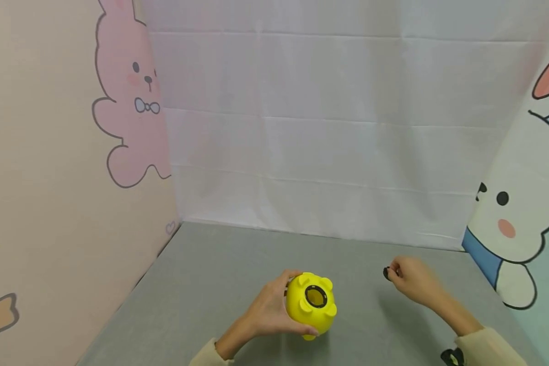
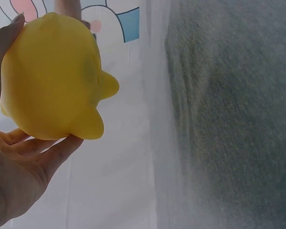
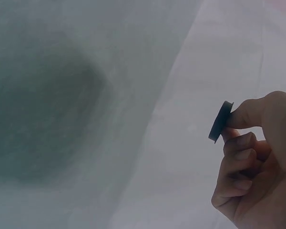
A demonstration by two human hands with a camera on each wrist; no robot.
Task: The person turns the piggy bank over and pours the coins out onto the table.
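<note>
- A grey, felt-like table [image 1: 210, 284] sits boxed in by a creased white cloth backdrop [image 1: 329, 127], with a pink cartoon rabbit panel [image 1: 128, 96] on the left wall and a white rabbit panel [image 1: 521, 203] on the right.
- The left hand [image 1: 267, 312] holds a smooth, rounded yellow plastic piggy bank [image 1: 311, 304] above the table's near centre, fingers curled round its body, its stubby feet and underside turned toward the head camera.
- A dark-rimmed round opening [image 1: 316, 296] shows in the bank's underside; what is inside, if anything, cannot be made out.
- The right hand [image 1: 414, 282] hovers well apart to the right, thumb and fingers pinching a small black round disc [image 3: 221, 121], possibly rubber, held on edge; the other fingers are curled.
</note>
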